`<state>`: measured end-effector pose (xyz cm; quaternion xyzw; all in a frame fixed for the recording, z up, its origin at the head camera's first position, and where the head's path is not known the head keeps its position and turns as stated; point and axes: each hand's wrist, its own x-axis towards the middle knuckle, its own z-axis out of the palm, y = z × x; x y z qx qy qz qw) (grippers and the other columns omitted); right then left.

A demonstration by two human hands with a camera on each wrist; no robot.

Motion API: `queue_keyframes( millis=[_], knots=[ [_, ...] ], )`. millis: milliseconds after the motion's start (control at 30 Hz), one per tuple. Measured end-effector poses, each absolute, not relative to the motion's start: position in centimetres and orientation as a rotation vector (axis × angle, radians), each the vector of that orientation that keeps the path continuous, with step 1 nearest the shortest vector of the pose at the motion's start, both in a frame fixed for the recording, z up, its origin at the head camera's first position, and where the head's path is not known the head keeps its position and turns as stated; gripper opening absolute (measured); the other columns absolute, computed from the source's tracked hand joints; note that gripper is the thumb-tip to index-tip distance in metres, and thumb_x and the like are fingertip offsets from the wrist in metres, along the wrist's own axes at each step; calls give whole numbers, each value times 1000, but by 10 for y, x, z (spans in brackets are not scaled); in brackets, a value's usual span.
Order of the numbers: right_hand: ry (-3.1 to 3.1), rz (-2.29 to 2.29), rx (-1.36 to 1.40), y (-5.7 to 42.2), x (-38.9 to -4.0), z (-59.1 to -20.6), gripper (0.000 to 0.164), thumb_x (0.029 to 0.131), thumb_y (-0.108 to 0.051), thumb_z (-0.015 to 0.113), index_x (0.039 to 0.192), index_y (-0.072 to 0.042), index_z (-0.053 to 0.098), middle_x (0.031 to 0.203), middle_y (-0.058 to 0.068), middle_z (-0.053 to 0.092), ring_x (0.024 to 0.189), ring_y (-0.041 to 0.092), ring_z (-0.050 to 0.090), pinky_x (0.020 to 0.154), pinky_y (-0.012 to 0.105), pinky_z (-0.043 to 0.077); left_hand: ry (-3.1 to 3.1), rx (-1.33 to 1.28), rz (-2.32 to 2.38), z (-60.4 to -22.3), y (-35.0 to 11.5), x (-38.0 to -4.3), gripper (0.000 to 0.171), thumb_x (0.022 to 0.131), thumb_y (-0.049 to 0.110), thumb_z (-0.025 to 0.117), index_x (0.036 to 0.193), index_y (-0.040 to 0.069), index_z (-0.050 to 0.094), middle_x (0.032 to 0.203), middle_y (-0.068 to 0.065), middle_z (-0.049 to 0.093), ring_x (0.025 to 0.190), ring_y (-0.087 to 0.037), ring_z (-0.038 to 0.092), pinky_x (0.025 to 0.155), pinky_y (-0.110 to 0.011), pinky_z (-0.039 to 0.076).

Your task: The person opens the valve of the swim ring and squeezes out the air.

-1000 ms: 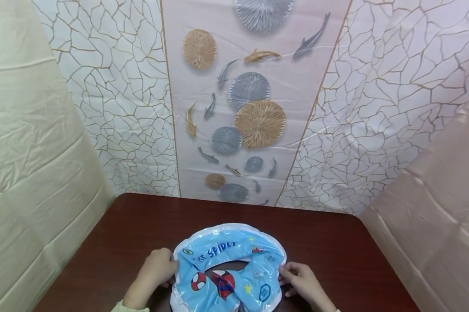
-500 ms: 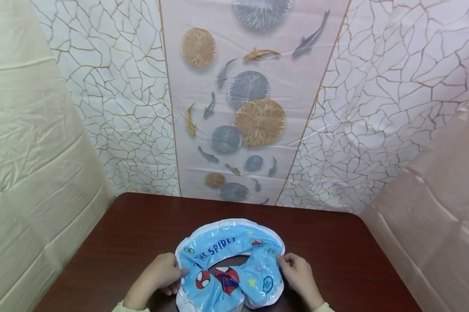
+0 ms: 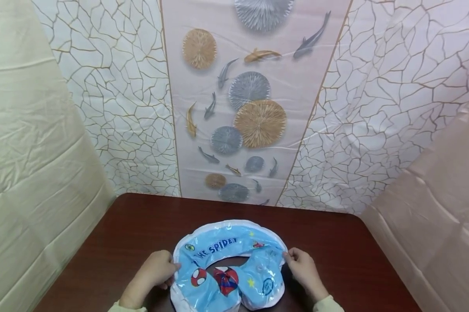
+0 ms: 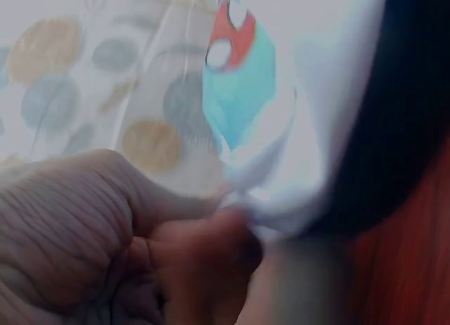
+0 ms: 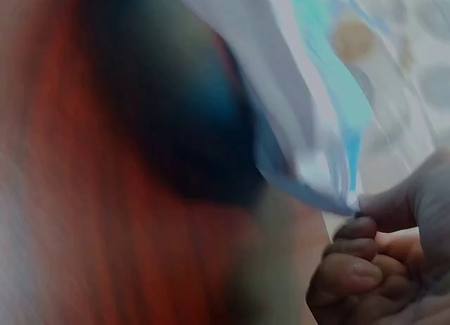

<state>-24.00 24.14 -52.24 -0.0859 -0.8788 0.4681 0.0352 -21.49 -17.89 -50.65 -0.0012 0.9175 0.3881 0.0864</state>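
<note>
A blue and white inflatable swim ring (image 3: 224, 236), soft and wrinkled, shows printed lettering, red masked faces and stars. Its near side is folded and pinched inward. My left hand (image 3: 156, 271) pinches its left edge between thumb and fingers; the left wrist view has that hand (image 4: 190, 247) gripping the white rim (image 4: 281, 177). On the other side, my right hand (image 3: 302, 268) pinches the right edge. In the right wrist view, thumb and forefinger of this hand (image 5: 387, 240) clasp a corner of the white underside (image 5: 309, 170), with the other fingers curled below.
A dark red-brown table (image 3: 148, 221) lies under the ring, with rounded far corners. Behind it hangs a patterned cloth (image 3: 254, 125) with fish and round motifs. Pale quilted cloth walls (image 3: 43, 173) stand on both sides.
The ring's right part has been pulled and reshaped, its near right lobe now rounder. My right hand has moved up slightly and to the right along the edge; the left hand shifted only a little.
</note>
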Motion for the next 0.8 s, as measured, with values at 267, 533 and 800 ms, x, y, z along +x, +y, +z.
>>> queue_keyframes(
  millis=[267,533,800],
  knots=[
    [-2709,1798,-378,269,-235,-518,34,100,-32,61,87,-1,60,67,2,49,55,15,43,46,28,37,2809,-112,1101,-507,-206,-226,43,98,29,65,61,10,54,56,-2,47,49,-16,46,47,-29,39],
    [-2768,1870,-218,266,-227,-517,39,99,-36,63,84,0,59,73,7,60,62,17,54,47,29,45,2510,-105,1207,-502,-199,-211,47,93,45,70,68,5,61,59,-7,58,48,-15,55,46,-29,52],
    [-2642,1991,-270,267,-224,-526,31,102,-23,59,85,3,58,71,8,59,63,19,57,51,32,50,2462,-197,1501,-518,-199,-223,32,91,22,75,68,2,64,60,-8,59,50,-15,59,49,-33,56]
  ],
)
